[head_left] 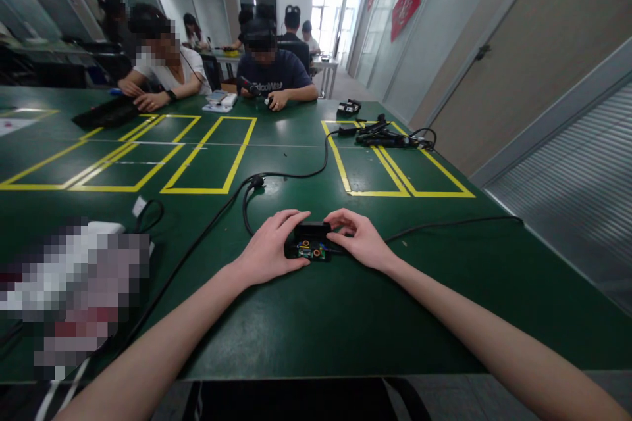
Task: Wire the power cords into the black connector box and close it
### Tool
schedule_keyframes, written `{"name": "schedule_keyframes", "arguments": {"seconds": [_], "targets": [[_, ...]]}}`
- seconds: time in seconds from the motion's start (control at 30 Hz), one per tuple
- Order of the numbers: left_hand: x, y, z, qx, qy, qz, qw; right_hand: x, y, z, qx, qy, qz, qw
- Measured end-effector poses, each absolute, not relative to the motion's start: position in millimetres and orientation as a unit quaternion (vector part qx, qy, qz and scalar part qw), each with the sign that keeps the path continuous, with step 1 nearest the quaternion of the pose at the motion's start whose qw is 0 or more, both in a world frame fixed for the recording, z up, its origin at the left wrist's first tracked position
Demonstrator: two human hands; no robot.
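A small black box (310,241) with a green circuit board showing in its open side rests on the green table (316,322). My left hand (270,250) cups its left end, fingers curved over the top and thumb along the front. My right hand (358,238) holds its right end, fingers bent and pinched against the box. A black cable (444,225) runs from under my right hand to the right.
Another black cable (276,176) loops behind the box toward a pile of black devices (385,137) at the back right. Yellow tape rectangles (207,154) mark the tabletop. Two people (274,72) sit working at the far edge. A blurred object (74,289) lies at my left.
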State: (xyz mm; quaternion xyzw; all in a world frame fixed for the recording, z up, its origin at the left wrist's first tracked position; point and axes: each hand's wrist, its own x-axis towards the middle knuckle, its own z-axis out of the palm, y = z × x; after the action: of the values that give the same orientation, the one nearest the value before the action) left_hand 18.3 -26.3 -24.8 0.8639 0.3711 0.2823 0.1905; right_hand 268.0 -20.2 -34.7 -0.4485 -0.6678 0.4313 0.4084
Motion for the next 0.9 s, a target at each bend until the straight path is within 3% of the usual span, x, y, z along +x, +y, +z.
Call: {"name": "schedule_keyframes", "arguments": {"seconds": [0.23, 0.9], "targets": [[17.3, -26.3, -23.3, 0.847, 0.365, 0.282, 0.263, 263.8, -25.9, -34.3, -0.467, -0.634, 0.446, 0.426], [17.1, -26.6, -23.9, 0.850, 0.355, 0.276, 0.276, 257.1, -30.4, -41.6, -0.462, -0.631, 0.398, 0.480]]}}
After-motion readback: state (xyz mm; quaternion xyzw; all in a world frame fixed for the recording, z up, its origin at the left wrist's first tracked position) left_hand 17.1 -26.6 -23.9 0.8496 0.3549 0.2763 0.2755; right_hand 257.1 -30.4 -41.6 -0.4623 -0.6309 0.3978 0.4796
